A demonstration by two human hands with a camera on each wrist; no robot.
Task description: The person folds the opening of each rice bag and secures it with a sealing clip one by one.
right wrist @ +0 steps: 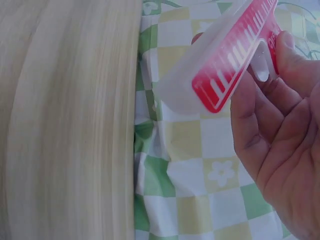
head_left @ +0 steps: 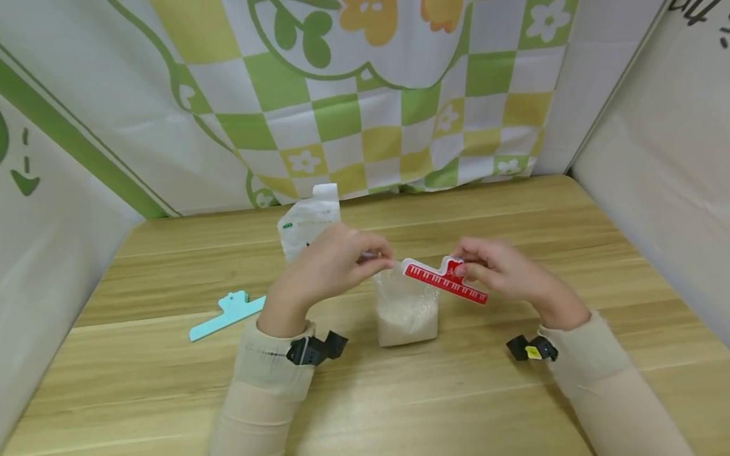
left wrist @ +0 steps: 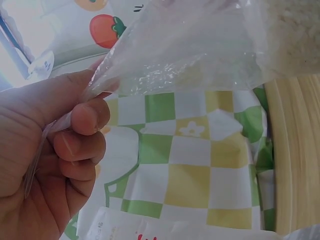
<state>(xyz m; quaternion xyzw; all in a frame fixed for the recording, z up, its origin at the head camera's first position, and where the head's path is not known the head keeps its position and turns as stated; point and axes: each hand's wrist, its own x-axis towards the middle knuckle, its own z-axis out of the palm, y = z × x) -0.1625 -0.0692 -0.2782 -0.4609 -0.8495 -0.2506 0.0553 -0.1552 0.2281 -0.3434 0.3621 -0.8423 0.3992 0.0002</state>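
Observation:
A clear plastic bag with white rice-like grains in its lower part stands on the wooden table. My left hand pinches its gathered top between thumb and fingers; in the left wrist view the film stretches away from the grip. In my right hand is a red and white clip with a piano-key pattern, pinched by its handle and tilted beside the bag's upper part. From the right wrist view, the long jaws of the clip stand apart. Whether they touch the bag is unclear.
A light-blue clip lies on the table to the left, partly behind my left forearm. Behind the left hand is a white printed packet. A checkered cloth hangs at the table's back edge, with pale walls on both sides.

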